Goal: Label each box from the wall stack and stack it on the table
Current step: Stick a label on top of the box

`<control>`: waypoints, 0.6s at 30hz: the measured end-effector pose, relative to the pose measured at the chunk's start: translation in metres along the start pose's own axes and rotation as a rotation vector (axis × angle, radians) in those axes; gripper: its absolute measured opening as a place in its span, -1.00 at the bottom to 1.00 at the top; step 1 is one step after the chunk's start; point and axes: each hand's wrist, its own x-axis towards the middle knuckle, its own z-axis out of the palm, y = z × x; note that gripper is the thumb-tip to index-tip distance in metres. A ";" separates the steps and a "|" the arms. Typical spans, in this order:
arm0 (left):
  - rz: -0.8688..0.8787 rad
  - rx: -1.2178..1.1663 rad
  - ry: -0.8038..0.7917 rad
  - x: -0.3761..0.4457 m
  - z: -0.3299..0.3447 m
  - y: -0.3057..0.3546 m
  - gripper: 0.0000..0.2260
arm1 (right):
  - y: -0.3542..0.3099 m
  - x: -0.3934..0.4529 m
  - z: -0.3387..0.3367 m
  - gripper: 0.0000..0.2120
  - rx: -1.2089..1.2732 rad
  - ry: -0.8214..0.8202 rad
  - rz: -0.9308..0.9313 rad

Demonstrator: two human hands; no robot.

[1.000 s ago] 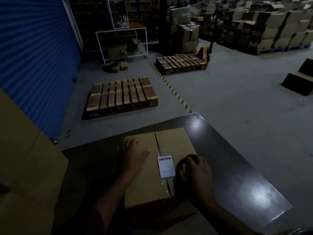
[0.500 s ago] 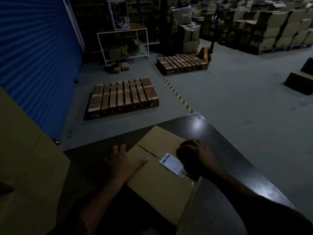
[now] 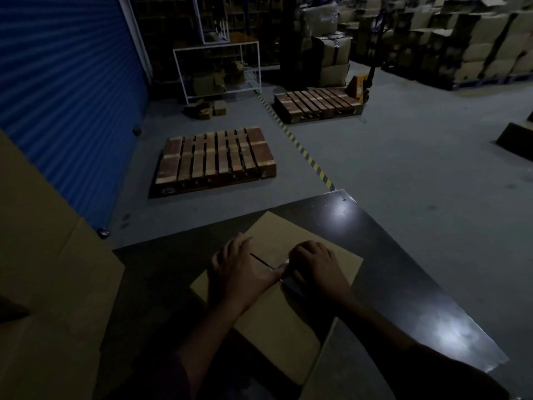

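A brown cardboard box [image 3: 277, 336] lies turned at an angle on the dark glossy table [image 3: 403, 284]. My left hand [image 3: 239, 272] rests flat on the box top beside the flap seam, its thumb reaching toward the label. My right hand [image 3: 317, 267] sits on the box with its fingers curled over the white label [image 3: 284, 264], so only a thin bright sliver of the label shows between the two hands. The large cardboard boxes of the wall stack [image 3: 43, 284] rise at the left edge.
A blue roller shutter [image 3: 66, 82] runs along the left. A wooden pallet [image 3: 215, 160] lies on the floor beyond the table. A second pallet [image 3: 317, 103] with a yellow pallet jack [image 3: 359, 85] stands farther back. Stacked cartons fill the far right.
The box has turned on the table from square to diagonal. My right hand moved onto the label and now covers it. My left hand shifted toward the seam.
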 end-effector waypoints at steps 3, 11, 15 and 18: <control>0.017 0.005 -0.007 -0.001 -0.001 -0.002 0.06 | -0.001 0.001 0.002 -0.58 -0.038 -0.013 -0.021; -0.007 -0.015 -0.008 -0.003 -0.003 0.000 0.12 | 0.000 0.002 0.001 -0.55 0.007 0.031 0.002; -0.017 -0.044 0.003 -0.005 -0.005 0.001 0.19 | 0.002 -0.001 0.002 -0.57 0.063 0.097 0.061; -0.057 -0.058 0.001 0.000 -0.003 0.000 0.05 | 0.002 -0.016 -0.003 -0.70 0.085 0.170 0.197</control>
